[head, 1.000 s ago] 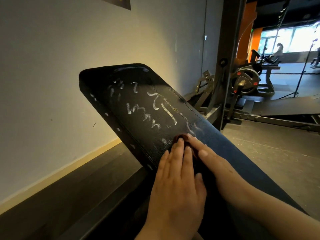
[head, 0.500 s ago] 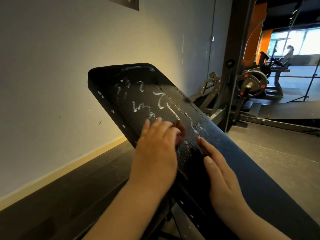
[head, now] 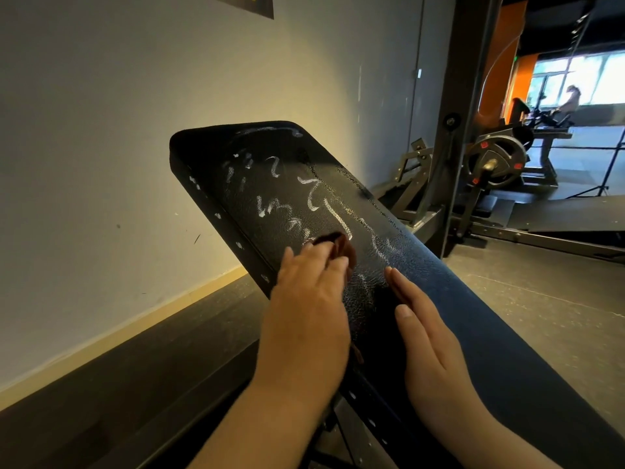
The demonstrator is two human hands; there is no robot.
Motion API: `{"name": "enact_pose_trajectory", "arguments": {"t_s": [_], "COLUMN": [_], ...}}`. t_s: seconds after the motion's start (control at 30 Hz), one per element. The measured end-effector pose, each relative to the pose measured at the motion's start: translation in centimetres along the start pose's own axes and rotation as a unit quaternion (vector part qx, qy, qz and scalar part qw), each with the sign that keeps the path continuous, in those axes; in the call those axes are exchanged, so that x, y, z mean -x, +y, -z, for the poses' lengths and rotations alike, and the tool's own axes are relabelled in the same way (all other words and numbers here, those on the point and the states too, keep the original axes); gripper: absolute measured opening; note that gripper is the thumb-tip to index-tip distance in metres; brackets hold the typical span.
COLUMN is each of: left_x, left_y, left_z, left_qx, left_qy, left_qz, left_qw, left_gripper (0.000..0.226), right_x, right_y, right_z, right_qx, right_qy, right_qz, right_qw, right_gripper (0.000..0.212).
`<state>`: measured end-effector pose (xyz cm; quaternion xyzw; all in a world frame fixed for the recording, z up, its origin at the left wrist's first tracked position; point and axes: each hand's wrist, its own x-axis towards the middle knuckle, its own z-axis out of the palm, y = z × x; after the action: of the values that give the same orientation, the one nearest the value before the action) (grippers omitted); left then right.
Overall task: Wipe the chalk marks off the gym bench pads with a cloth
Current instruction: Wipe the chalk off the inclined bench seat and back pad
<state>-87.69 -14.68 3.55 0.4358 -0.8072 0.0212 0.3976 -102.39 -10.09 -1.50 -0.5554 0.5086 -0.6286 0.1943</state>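
Cloth (head: 341,247) on chalked bench pad (head: 456,299).
Both grips apart: left hand (head: 304,309) presses the cloth, right hand (head: 429,343) rests flat beside it.

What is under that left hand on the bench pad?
A dark reddish cloth, pressed against the pad. Only its edge shows beyond the left hand. The rest of the cloth, and the pad surface beneath it, is covered.

Pale wall (head: 101,130) bore a dark poster (head: 243,3) at its top edge; weight plate (head: 495,160), orange pillar (head: 504,55) and bright window (head: 581,76) stood far right.
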Motion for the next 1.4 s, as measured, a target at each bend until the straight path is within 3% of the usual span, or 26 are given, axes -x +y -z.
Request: {"name": "enact_pose_trajectory", "arguments": {"t_s": [0.13,0.27,0.33,0.5,0.67,0.87,1.03,1.2,1.23,1.3,1.4], "left_x": [1.7,-0.6,0.0,2.1,-1.2,0.3,-2.0,1.5,1.0,-0.7,-1.8], "left_y": [0.6,-1.8,-1.1,0.5,-0.5,1.6,0.4,2.7,2.1,0.6,0.0], "left_z": [-0.5,1.3,1.1,-0.1,1.3,0.4,0.9,-0.8,-0.4,0.6,1.4], "left_qx": [-0.015,-0.004,-0.012,-0.029,-0.028,-0.045,-0.062,-0.074,-0.086,-0.104,-0.062], "left_qy": [-0.065,0.025,0.034,-0.058,-0.016,-0.103,-0.043,-0.135,-0.121,-0.070,-0.069], "left_qz": [-0.106,0.016,0.020,-0.120,0.040,-0.092,0.015,-0.122,-0.133,-0.090,0.031], "left_qw": [0.992,1.000,0.999,0.991,0.999,0.989,0.997,0.980,0.980,0.988,0.995], "left_gripper": [0.047,0.049,0.049,0.047,0.054,0.051,0.057,0.050,0.051,0.052,0.056], "right_x": [-0.1,-0.1,0.0,-0.3,-0.7,-0.3,-0.1,-0.1,-0.1,-0.1,-0.1], "right_y": [0.1,-0.2,-0.1,0.2,-0.1,-0.3,-0.5,-0.4,-0.4,-0.5,-0.3], "right_z": [0.0,0.1,0.0,-0.1,0.3,-0.1,0.0,0.2,0.2,0.2,0.2], "right_qx": [-0.007,0.006,0.024,0.078,0.089,0.081,0.089,0.055,0.055,0.064,0.062], "right_qy": [0.003,0.005,0.008,0.007,0.006,0.023,0.013,0.034,0.034,0.029,0.031], "right_qz": [-0.007,-0.013,-0.022,-0.058,-0.063,-0.055,-0.056,-0.058,-0.057,-0.051,-0.053], "right_qw": [1.000,1.000,0.999,0.995,0.994,0.995,0.994,0.996,0.996,0.996,0.996], "right_gripper": [0.048,0.051,0.052,0.048,0.056,0.053,0.053,0.051,0.052,0.055,0.053]}}
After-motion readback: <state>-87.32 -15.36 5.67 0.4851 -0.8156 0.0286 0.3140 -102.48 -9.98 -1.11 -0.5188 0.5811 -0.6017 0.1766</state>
